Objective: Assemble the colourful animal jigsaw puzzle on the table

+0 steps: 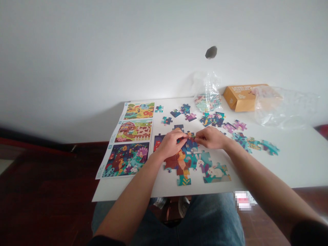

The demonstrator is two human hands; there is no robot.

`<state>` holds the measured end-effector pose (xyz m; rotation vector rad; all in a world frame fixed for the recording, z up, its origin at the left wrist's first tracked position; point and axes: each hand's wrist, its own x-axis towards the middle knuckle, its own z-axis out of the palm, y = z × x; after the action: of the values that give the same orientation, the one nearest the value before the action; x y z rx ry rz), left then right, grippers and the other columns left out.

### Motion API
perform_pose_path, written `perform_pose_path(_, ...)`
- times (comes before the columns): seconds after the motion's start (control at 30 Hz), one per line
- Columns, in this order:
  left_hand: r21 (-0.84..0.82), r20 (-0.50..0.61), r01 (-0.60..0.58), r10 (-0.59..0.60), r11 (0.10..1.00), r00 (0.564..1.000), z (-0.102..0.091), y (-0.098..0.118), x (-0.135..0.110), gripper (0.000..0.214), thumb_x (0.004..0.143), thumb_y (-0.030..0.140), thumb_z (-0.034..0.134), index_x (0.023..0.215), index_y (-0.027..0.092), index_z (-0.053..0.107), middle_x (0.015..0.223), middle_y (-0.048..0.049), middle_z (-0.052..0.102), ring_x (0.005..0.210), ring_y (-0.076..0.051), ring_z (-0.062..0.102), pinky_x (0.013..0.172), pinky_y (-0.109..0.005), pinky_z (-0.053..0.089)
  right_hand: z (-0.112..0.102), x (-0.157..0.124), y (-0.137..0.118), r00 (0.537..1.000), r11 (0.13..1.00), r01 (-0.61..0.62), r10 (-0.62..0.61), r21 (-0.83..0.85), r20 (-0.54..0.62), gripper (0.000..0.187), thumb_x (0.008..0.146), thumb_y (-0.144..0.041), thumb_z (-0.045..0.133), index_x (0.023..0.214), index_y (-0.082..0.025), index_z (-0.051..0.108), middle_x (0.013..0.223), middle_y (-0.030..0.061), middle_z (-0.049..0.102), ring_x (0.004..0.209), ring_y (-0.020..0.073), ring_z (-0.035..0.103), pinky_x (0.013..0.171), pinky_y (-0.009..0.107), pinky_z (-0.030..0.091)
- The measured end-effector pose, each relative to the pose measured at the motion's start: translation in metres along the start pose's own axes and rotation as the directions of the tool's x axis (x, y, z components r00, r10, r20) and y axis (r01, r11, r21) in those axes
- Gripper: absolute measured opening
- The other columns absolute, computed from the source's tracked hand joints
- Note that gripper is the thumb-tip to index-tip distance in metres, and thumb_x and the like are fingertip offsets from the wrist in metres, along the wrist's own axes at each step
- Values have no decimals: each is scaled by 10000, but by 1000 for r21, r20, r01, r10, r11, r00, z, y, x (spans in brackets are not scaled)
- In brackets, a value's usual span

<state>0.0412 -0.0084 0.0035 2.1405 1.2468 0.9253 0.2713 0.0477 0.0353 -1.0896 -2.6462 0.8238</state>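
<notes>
Head view: two bare hands at the upper edge of a part-built puzzle

Left hand (172, 142) and right hand (211, 137) face each other, fingers curled in towards the thumbs and fingertips near one another. Whether either pinches a piece or merely presses on one cannot be told; the contact is too small and partly hidden.

Directly beneath and nearer the person lies the part-built puzzle (182, 160), flat on the white table (294, 167), showing a brown animal and white rabbits. Loose pieces (186, 108) lie beyond the hands; further teal pieces (269, 146) lie to the right.

Left of the puzzle is a printed sheet (128, 138) bearing three pictures, the nearest resembling the colours in work. By the wall stand a clear bag with pieces inside (212, 80) and an orange box (244, 97).

Assessment: the step in hand appears to be fitting pieces. Good practice would be to match tab, socket and print against the sheet, lower the piece straight down, and press lightly while steadying its neighbours. Forcing a mismatch could bend tabs or shift joined pieces.
</notes>
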Motion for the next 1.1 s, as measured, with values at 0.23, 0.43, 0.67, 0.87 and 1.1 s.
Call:
perform_pose_path(0.23,2,1,-13,13,1000,1000,-1,3,0,187,953,193,562,982,184,747,930,-66,731,903,-192,681,817,-310,519,-4,0,-5,993,1000,-22,21,4,112,256,862,-324,518,672,-188,622,587,-18,562,554,109,414,586,264,266)
perform_pose_path(0.43,-11,-1,-32,32,999,999,0,1,0,150,934,183,591,976,183,735,923,-60,711,899,-187,668,814,-310,523,-2,1,-9,992,987,-44,61,-153,107,280,881,-367,511,745,-214,703,675,21,664,621,141,529,610,273,275)
perform_pose_path(0.67,-21,2,-41,41,999,999,0,0,1,120,896,162,638,968,191,730,920,-52,712,899,-186,667,822,-315,525,-4,-1,-17,993,954,-54,83,-294,88,311,902,-413,514,786,-233,739,694,41,695,648,168,570,610,285,268)
perform_pose_path(0.87,-5,15,-37,38,999,999,0,1,0,124,863,143,679,961,201,730,936,-44,713,918,-192,667,841,-325,529,-3,-3,-19,995,924,-42,74,-380,70,353,915,-446,503,784,-223,743,696,55,702,645,176,576,588,297,229)
perform_pose_path(1.1,-3,23,-46,46,999,999,2,-1,-1,140,863,144,684,978,210,730,962,-44,713,949,-194,664,861,-332,532,-3,-2,-21,996,900,-11,49,-436,75,353,913,-428,490,799,-215,746,714,69,714,640,181,585,580,309,197)
